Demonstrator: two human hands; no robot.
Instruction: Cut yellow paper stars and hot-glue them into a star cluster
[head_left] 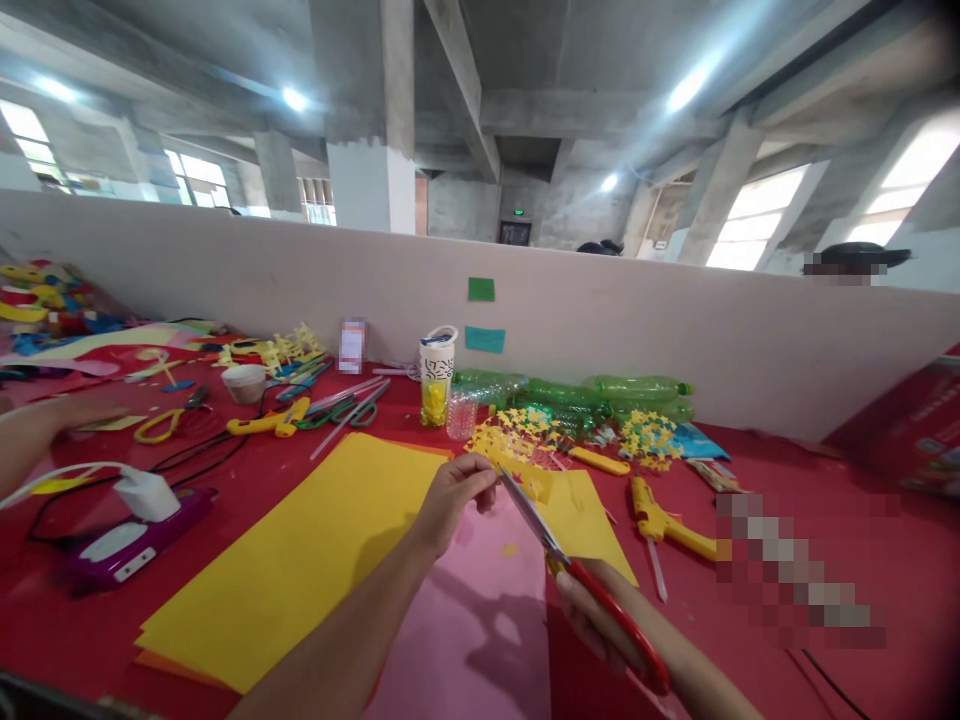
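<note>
My right hand [600, 605] is closed round the handles of a pair of red-handled scissors [619, 620], whose blades point up and left. At their tips, my left hand [465, 490] pinches something small that its fingers mostly hide; a bit of yellow paper [534, 482] shows beside the blades. Under both hands lies a pink sheet [480, 610] with a small yellow scrap [510, 550] on it. A stack of large yellow sheets [300, 540] is left of it, and another yellow sheet [592, 510] lies behind the scissors.
Yellow star cutouts [517, 432] and green plastic bottles [570, 395] lie along the partition [300, 270]. A yellow glue gun [664, 525] is at right, another glue gun [274, 418] at left. Near a purple power strip [139, 535], another person's arm [45, 425] reaches in.
</note>
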